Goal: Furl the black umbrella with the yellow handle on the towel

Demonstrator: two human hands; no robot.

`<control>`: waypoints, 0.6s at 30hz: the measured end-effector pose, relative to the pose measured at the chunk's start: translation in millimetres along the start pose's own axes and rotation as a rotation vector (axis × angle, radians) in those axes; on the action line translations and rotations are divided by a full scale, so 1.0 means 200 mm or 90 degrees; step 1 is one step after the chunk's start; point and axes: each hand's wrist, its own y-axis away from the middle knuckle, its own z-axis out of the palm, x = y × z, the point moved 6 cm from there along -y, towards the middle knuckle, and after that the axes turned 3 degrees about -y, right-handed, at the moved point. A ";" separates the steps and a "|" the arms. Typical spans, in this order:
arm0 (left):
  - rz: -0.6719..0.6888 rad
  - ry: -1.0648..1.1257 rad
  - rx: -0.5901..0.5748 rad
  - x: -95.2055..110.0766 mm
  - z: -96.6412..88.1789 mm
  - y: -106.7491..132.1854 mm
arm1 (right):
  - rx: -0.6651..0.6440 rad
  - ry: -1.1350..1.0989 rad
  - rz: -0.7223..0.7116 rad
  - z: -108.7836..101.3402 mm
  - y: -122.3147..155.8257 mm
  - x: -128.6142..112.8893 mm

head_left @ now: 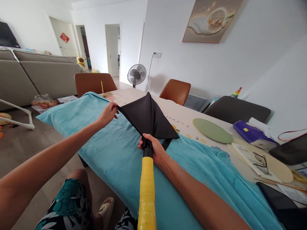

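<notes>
The left hand (109,114) pinches a corner (121,109) of the yellow-handled black fabric umbrella (151,118), which spreads just beyond the right hand (155,148) closed around its neck (147,153), apparently drawing the fabric taut; the next move likely calls for a steady lower grip.

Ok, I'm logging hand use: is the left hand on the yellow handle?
No, the left hand pinches the black fabric, away from the yellow handle.

Your left arm (59,151) stretches forward, the left hand (107,113) pinching with its fingers (115,110); your right forearm (192,187) slants in from lower right, the right hand (156,148) curled closed.
</notes>
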 end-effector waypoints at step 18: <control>0.201 -0.416 -0.240 0.18 0.41 0.05 | 0.030 0.058 0.030 0.01 0.01 0.00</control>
